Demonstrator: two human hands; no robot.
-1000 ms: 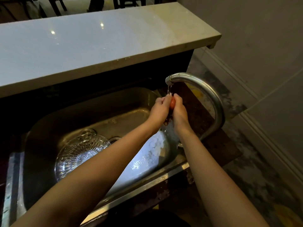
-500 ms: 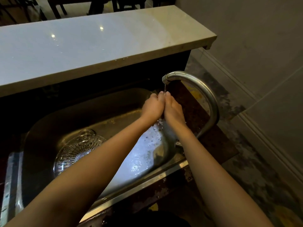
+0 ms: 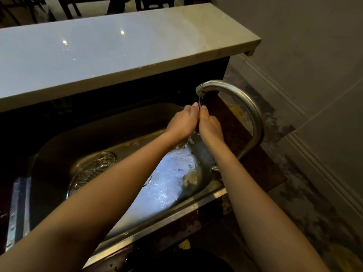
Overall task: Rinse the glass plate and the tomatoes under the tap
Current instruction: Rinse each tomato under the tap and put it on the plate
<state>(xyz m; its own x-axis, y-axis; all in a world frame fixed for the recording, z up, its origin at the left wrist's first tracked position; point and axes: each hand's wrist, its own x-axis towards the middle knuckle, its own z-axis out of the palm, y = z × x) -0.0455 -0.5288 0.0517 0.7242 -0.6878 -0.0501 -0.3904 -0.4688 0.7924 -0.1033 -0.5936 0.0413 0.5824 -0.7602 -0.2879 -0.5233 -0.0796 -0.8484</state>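
My left hand (image 3: 182,122) and my right hand (image 3: 210,124) are pressed palm to palm right under the spout of the curved steel tap (image 3: 233,90). A thin stream of water (image 3: 200,101) runs onto my fingertips. The tomato is hidden between my palms; no red shows. The ribbed glass plate (image 3: 92,171) lies in the bottom left of the steel sink (image 3: 176,209), partly covered by my left forearm. Water pools and shines on the sink floor below my hands.
A pale stone counter ledge (image 3: 117,52) overhangs the far side of the sink. To the right, a dark worn worktop (image 3: 261,171) carries the tap base. Beyond it are a stained floor (image 3: 306,193) and a grey wall.
A second ago a red tomato showed between my hands. My palms have since closed over it and it is out of sight. My hands stay under the running water.
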